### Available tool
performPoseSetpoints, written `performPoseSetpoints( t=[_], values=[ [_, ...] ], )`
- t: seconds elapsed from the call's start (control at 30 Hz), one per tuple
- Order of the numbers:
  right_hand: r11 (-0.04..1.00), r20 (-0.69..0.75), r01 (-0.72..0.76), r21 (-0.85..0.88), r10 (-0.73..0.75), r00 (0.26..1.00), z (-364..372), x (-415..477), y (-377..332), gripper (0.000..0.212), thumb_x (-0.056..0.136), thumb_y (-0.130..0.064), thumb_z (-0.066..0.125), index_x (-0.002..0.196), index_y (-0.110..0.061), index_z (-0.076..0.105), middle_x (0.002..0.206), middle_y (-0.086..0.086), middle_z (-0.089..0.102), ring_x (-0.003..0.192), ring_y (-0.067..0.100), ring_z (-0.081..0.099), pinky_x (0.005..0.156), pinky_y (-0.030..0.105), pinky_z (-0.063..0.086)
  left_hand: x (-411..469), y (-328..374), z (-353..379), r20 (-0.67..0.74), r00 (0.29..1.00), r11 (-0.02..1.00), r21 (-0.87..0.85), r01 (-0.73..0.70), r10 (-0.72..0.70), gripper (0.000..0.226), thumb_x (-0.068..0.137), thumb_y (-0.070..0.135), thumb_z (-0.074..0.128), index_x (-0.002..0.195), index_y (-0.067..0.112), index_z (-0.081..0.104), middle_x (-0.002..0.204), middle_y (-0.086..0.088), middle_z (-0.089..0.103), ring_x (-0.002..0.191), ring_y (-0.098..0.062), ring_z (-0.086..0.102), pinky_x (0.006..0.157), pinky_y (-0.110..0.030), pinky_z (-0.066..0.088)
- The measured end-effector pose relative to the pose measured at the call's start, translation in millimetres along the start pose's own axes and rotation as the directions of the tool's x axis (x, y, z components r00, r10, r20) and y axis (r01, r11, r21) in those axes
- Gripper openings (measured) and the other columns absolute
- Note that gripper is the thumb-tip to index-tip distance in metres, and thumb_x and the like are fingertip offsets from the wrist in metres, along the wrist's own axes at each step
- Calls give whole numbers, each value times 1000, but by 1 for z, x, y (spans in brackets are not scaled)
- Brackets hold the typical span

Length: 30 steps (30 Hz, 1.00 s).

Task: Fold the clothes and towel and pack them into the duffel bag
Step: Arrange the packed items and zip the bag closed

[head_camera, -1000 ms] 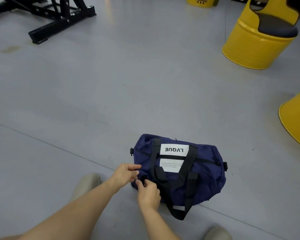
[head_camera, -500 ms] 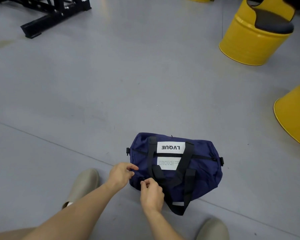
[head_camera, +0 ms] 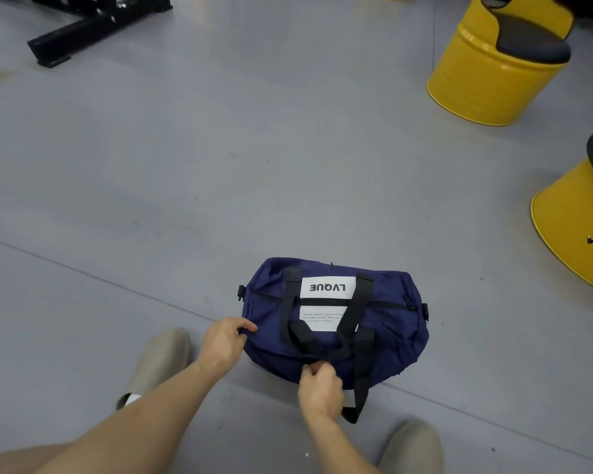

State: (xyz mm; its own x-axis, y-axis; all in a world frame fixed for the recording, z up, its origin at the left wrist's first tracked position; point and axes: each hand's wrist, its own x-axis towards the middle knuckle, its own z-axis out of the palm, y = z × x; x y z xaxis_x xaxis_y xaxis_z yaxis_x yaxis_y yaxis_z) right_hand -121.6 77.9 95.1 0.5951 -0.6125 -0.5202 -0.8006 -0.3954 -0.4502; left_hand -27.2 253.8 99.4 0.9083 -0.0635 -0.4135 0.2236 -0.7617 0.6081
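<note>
A navy duffel bag (head_camera: 391,336) with black straps and a white LVQUE label lies on the grey floor in front of me. My left hand (head_camera: 225,343) pinches the bag's fabric at its left end. My right hand (head_camera: 319,384) pinches something small at the bag's near edge, most likely the zipper pull, below the black handle straps (head_camera: 322,340). No clothes or towel show outside the bag, and its inside is hidden.
My two feet in beige shoes (head_camera: 158,364) (head_camera: 413,446) flank the bag on the near side. Two yellow drum seats (head_camera: 493,70) (head_camera: 575,227) stand at the right. A black metal frame (head_camera: 93,25) sits far left.
My right hand has slid rightward along the bag's near edge, from the left end to under the straps. My left hand stays gripping the left end.
</note>
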Motion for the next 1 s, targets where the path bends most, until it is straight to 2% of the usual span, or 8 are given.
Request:
performPoseSetpoints(
  t=[0.17,0.4,0.53,0.6,0.7,0.83,0.93,1.0],
  values=[
    [996,-41,84,10,-84,996,-11,11,17,16,96,-35,61,93,-22,71,93,0,73,93,28,66,79,36,53,-2,1,4,25,1000,999,-54,6,-5,33,89,1,60,96,30,73,86,7,68,84,-15,63,81,-27,50],
    [999,-110,47,-18,-49,993,-24,23,24,15,97,-32,59,85,-23,60,77,-3,62,77,24,59,69,33,44,-7,-1,5,49,999,998,-62,5,-2,31,89,1,61,104,23,75,88,6,68,83,-13,63,68,-7,42],
    [1000,-112,15,-22,-17,994,-34,31,33,17,97,-29,61,83,-20,60,76,-1,62,76,25,55,71,33,36,-17,-4,10,82,997,999,-42,16,-12,30,90,3,61,106,25,74,90,7,68,88,-14,65,79,-21,48],
    [997,-109,-41,60,48,993,-33,29,33,15,96,-26,60,84,-17,60,77,1,63,77,27,56,71,33,39,-20,-5,14,88,996,999,-43,16,-12,30,90,4,61,107,25,74,89,8,68,87,-13,65,79,-22,48],
    [932,23,-226,284,229,973,-18,33,37,13,93,-26,59,93,-13,62,84,7,68,81,32,63,77,37,51,-24,-5,16,126,992,997,-63,38,-30,29,89,4,62,103,27,73,91,4,68,88,-16,66,83,-27,52],
    [744,233,-451,493,387,892,11,44,58,75,71,-63,62,118,-5,60,110,16,67,90,40,66,83,55,57,-31,-9,21,200,978,992,-90,85,-66,28,89,2,63,92,29,68,86,0,67,79,-18,68,76,-26,55],
    [555,529,-657,511,399,749,2,-1,44,92,79,-70,67,150,-22,33,133,15,50,96,43,62,67,54,57,-42,-16,36,195,977,991,-81,107,-89,32,86,3,63,85,35,65,82,3,67,74,-15,68,75,-28,56],
    [470,609,-673,572,307,732,10,-17,45,111,76,-64,76,158,-32,9,145,12,43,96,46,65,60,52,58,-54,-19,50,224,969,987,-93,132,-109,35,86,2,63,82,36,65,80,4,68,67,-11,66,72,-25,55]
  ],
)
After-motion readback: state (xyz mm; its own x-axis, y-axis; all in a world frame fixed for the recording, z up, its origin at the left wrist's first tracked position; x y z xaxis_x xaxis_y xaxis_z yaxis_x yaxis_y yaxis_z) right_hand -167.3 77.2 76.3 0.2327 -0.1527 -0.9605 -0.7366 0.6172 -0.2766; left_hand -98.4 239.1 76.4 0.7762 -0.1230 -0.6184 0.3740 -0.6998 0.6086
